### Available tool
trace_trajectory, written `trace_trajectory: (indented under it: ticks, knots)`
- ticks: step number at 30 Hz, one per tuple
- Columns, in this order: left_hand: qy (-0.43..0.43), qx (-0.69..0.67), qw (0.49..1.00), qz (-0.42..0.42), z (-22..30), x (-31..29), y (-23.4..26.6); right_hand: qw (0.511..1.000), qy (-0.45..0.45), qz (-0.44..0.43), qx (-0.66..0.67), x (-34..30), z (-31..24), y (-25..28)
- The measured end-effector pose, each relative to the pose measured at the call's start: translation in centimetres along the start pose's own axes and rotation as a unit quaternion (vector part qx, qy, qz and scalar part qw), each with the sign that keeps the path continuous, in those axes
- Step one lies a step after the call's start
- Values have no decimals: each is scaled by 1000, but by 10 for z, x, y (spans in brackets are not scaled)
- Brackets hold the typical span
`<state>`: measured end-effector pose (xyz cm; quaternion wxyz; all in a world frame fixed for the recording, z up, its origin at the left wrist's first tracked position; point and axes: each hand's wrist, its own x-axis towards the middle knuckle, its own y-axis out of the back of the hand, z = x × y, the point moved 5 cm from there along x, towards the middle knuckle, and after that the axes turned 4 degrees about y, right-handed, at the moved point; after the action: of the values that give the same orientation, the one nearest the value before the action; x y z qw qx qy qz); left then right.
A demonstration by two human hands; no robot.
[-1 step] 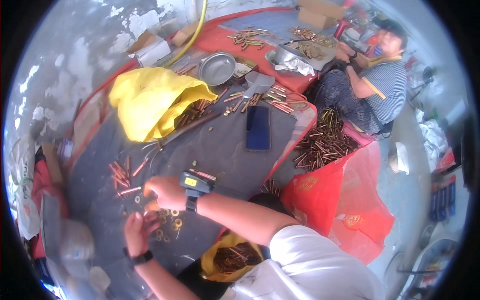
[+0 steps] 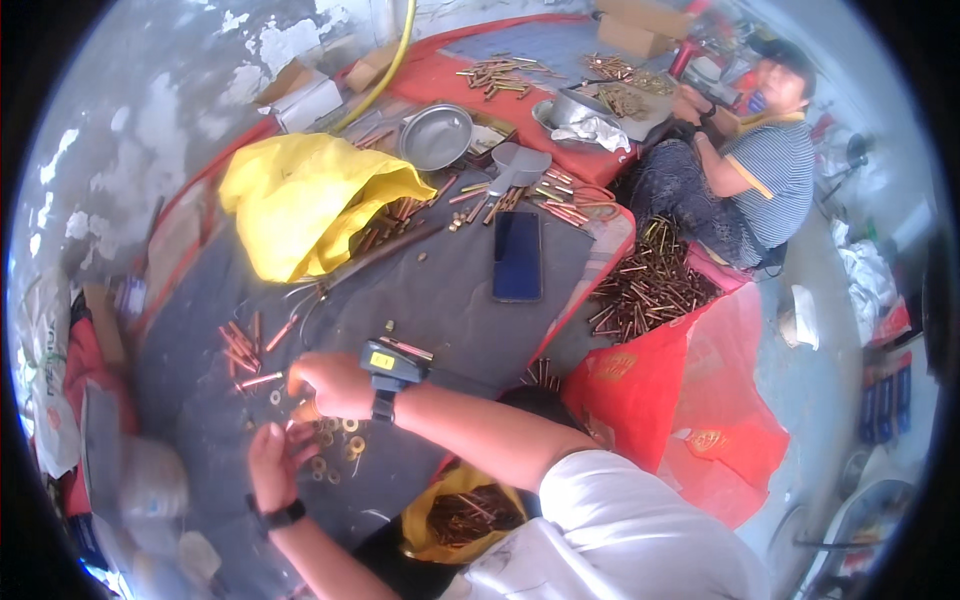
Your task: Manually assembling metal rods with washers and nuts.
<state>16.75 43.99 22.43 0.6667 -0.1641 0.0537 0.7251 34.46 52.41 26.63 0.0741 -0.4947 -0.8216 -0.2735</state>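
Washers [image 2: 350,425], more than six, lie on one dark mat [image 2: 400,300] in the head view, just beside the left hand [image 2: 272,468] and right hand [image 2: 338,387]. Both hands have bent fingers. I cannot tell if either one pinches something. More than four coppery bolts [image 2: 240,350] lie near. Around them are one phone [image 2: 517,257] and two yellow bags [image 2: 295,205].

From my end I see a bright, hazy, bluish view, the white sleeve [image 2: 600,492] nearly washed out at lower centre, glare at the lower left, and soft, fisheye-bent edges fading into black corners.
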Motion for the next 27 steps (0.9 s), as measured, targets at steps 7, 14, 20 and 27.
trace_trajectory:
  ticks: [7, 14, 20, 27]
  knots:
    - [4, 0, 1000, -5, 1, 2, 3, 978, -91, -135, -130, 6, 6, -10]
    - [1, -16, 1000, -6, 2, 0, -12, 996, -33, -69, -39, -1, 11, 6]
    - [5, -32, 999, 25, 1, -15, 6, 995, 50, -71, -44, 7, 1, -12]
    - [0, -8, 999, -44, 3, 28, -20, 994, -52, -66, -65, 5, 6, 25]
